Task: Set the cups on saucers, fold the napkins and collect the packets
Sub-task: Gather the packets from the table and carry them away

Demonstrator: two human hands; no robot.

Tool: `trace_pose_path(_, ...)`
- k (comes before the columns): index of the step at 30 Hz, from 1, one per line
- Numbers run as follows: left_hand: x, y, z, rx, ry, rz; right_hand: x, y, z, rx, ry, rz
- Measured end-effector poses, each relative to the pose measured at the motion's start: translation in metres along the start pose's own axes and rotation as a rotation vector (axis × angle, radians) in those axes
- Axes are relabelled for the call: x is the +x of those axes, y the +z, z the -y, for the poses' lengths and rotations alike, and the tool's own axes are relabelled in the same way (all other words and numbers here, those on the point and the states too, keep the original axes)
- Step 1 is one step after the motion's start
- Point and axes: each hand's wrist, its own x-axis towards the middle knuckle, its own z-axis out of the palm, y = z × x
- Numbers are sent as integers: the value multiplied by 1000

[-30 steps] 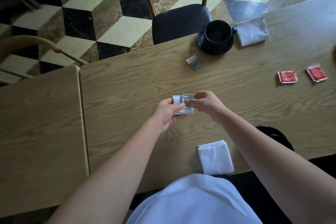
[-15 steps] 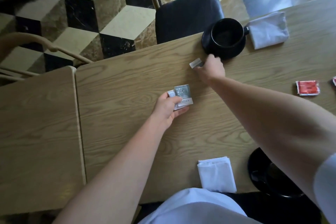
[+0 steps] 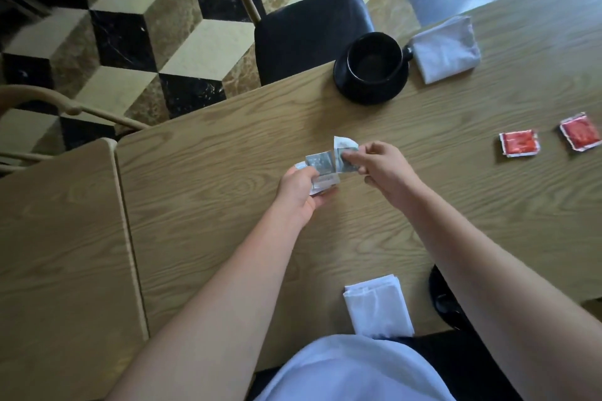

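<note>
My left hand [image 3: 301, 190] grips a small stack of grey packets [image 3: 321, 166] above the middle of the wooden table [image 3: 211, 192]. My right hand [image 3: 384, 168] pinches one more grey packet [image 3: 346, 153] right beside that stack. A black cup [image 3: 373, 58] sits on a black saucer [image 3: 348, 88] at the far edge, with a folded grey napkin [image 3: 444, 49] to its right. Two red packets [image 3: 518, 143] [image 3: 580, 136] lie at the right. A folded white napkin [image 3: 378, 306] lies at the near edge; another black saucer [image 3: 441, 298] is mostly hidden by my right forearm.
A second table [image 3: 62, 254] adjoins on the left with a narrow gap. A black-seated chair [image 3: 309, 29] stands behind the far edge, and a curved wooden chair back [image 3: 65, 104] rises at the left. Checkered floor lies beyond.
My right hand picked the grey packet up from beside the far cup and brought it back to the stack in my left hand. The camera view shifted slightly.
</note>
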Motion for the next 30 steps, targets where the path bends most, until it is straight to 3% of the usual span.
trace_pose_path(5, -14, 64, 10, 128, -8, 204, -38, -56, -19, 24, 18, -135)
trace_pose_path(9, -25, 115, 24, 240, -63, 341, -48, -99, -14, -50, -75, -273)
trace_pose_path(13, -24, 156, 34, 220, -105, 345, -49, -155, -4, -40, -69, -191)
trace_pose_path(14, -23, 165, 35, 212, -117, 341, -44, -171, -1, -39, -78, -240)
trace_pose_path(18, -16, 193, 39, 279, -121, 311, -14, -236, 1, -395, -100, -780)
trace_pose_path(22, -10, 210, 46, 336, -110, 280, 11, -250, -13, -541, 88, -742)
trace_pose_path(25, -10, 216, 49, 391, -97, 258, 19, -247, -20, -594, 99, -780)
trace_pose_path(30, -5, 224, 42, 436, -65, 245, 21, -248, -17, -332, -15, -728)
